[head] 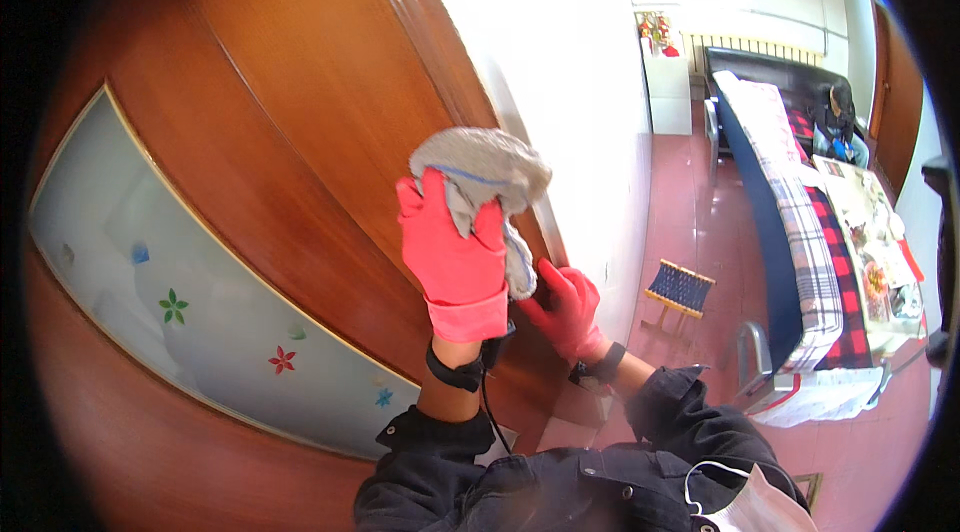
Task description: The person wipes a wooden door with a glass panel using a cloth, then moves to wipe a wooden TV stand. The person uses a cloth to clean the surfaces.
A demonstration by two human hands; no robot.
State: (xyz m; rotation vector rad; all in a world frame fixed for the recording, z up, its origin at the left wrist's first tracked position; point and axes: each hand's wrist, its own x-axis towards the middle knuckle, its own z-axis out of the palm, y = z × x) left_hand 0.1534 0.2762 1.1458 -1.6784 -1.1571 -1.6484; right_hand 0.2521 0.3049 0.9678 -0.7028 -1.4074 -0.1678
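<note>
My left hand (459, 254), in a pinkish-red rubber glove, grips a bunched grey cloth (480, 157) with blue stitching. The cloth lies against the brown wooden trim at the edge of a wooden door (300, 82), or very close to it. My right hand (568, 311), gloved in the same red, is lower and to the right, by the trim's lower part and the white wall (555, 82). Its thumb and forefinger are apart and I see nothing held; whether it touches the trim is hard to tell. A frosted glass panel (225, 307) with flower decals fills part of the door.
On the red tiled floor (690, 217) to the right stands a small folding stool (680, 288). Beyond are a daybed (772, 232) with plaid covers and a cluttered table (870, 232). A person (838, 123) sits on a dark sofa (765, 67) at the far end.
</note>
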